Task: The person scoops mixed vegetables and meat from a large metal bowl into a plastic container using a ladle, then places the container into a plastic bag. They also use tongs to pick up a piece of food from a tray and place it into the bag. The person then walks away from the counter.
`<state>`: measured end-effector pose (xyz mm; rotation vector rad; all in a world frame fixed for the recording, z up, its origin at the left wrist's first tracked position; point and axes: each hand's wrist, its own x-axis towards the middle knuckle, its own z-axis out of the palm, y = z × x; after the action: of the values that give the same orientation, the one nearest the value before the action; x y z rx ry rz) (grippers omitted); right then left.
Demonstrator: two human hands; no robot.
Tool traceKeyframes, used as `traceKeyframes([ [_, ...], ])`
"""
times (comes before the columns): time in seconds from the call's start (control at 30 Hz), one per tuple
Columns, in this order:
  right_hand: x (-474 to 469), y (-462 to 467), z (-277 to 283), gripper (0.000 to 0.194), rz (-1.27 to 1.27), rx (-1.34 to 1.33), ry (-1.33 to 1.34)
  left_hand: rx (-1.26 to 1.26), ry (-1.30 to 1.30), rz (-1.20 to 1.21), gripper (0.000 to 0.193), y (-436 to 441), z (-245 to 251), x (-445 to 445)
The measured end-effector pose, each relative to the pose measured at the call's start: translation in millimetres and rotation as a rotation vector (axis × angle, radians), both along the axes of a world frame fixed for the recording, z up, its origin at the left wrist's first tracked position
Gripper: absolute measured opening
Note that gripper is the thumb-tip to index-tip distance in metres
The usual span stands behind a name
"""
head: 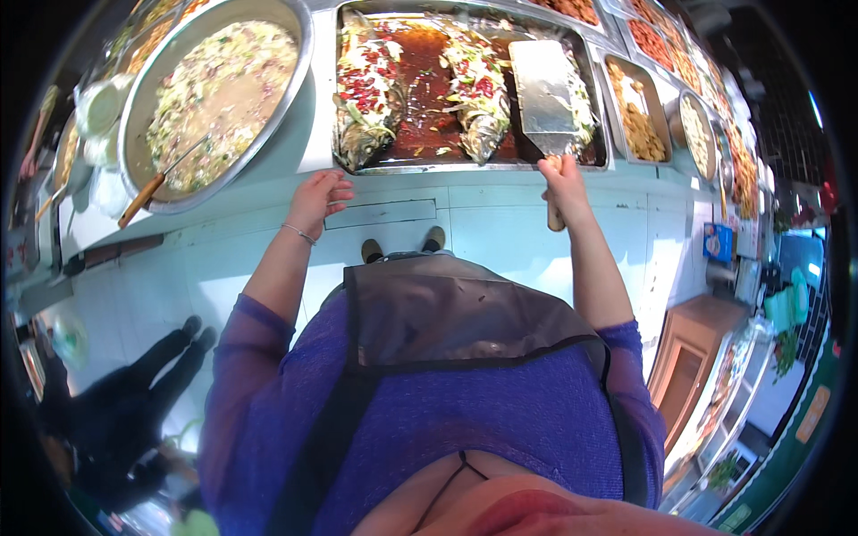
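My right hand (564,191) grips the wooden handle of a wide metal spatula (544,87). The spatula's blade lies over the right part of a rectangular metal tray (429,169), partly hiding a topped fish (584,100). Two more whole fish, one at the left (367,94) and one in the middle (477,94), lie in the tray's dark red-brown sauce under chopped red and pale green toppings. My left hand (320,199) is just off the tray's near left corner, fingers slightly curled and holding nothing.
Left of the tray stands a large oval metal basin (301,87) of soupy chopped food, a wooden-handled utensil (142,201) resting in it. Trays of food, one with golden pieces (637,117), line the right. A person in dark clothes (127,409) is at lower left. A wooden cabinet (697,355) stands right.
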<state>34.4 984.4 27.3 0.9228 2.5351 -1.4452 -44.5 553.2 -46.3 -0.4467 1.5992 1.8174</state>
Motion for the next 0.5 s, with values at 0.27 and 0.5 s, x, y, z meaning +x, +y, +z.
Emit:
traceKeyframes([
  [0.27, -20, -9, -8, 0.04, 0.109, 0.486, -0.283, -0.066, 0.04, -0.081, 0.016, 10, -9, -19],
  [0.5, -33, -22, -3, 0.04, 0.56, 0.86, -0.481, -0.068, 0.055, -0.115, 0.013, 13, -15, -22],
])
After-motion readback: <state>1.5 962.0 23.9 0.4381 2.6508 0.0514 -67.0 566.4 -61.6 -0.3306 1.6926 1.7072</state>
